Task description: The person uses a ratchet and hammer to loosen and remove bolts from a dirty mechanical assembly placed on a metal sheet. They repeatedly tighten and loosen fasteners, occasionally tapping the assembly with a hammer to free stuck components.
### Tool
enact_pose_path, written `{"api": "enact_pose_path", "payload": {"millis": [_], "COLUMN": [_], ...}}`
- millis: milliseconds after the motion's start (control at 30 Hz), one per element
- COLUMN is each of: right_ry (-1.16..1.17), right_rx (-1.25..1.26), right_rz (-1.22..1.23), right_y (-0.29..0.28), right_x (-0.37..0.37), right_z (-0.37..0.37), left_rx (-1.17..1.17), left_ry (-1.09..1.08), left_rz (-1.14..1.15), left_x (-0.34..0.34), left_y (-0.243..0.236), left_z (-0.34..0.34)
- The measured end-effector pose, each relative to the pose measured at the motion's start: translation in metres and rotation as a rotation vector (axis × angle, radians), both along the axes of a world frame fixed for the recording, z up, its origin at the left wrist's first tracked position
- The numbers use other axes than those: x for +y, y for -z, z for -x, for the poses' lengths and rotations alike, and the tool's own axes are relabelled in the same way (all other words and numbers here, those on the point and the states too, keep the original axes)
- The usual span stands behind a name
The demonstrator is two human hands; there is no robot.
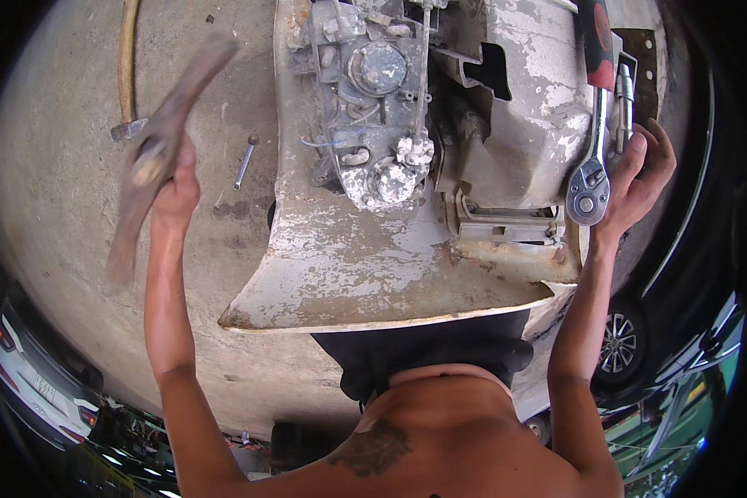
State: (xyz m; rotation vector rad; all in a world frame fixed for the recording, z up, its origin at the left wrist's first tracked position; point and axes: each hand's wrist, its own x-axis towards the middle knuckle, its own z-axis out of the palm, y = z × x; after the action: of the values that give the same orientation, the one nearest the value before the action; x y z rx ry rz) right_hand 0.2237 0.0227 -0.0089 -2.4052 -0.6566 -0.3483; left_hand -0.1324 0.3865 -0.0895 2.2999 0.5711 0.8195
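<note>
While the left hand [177,192] grips one pick [168,129], right hand [636,184] open, beside one ratchet [587,205]

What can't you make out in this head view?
Head view: pick-like tool in left hand, ends blurred.
Head view: hammer, handle's far end cut off by upper edge.
Head view: ratchet wrench, handle end cut off by upper edge.
Head view: licence plate, too small to read.

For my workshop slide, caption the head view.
Left hand grips a long, blurred brown tool; right hand beside a silver metal ratchet with red and black handle.
</note>
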Motion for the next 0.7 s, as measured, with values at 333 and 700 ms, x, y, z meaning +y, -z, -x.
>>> {"api": "enact_pose_path", "payload": {"millis": [333,700], "right_ry": [0.036,0.008], "right_rx": [-0.006,-0.016], "right_rz": [0.062,0.085], "right_y": [-0.005,-0.005], "right_x": [-0.011,-0.013], "right_z": [0.0,-0.004], "left_rx": [-0.243,-0.028], "left_ry": [-0.147,-0.272], "left_rz": [0.059,0.108], "left_x": [0.004,0.004], "left_y": [-0.093,-0.049], "left_z": [-0.037,-0.023]}}
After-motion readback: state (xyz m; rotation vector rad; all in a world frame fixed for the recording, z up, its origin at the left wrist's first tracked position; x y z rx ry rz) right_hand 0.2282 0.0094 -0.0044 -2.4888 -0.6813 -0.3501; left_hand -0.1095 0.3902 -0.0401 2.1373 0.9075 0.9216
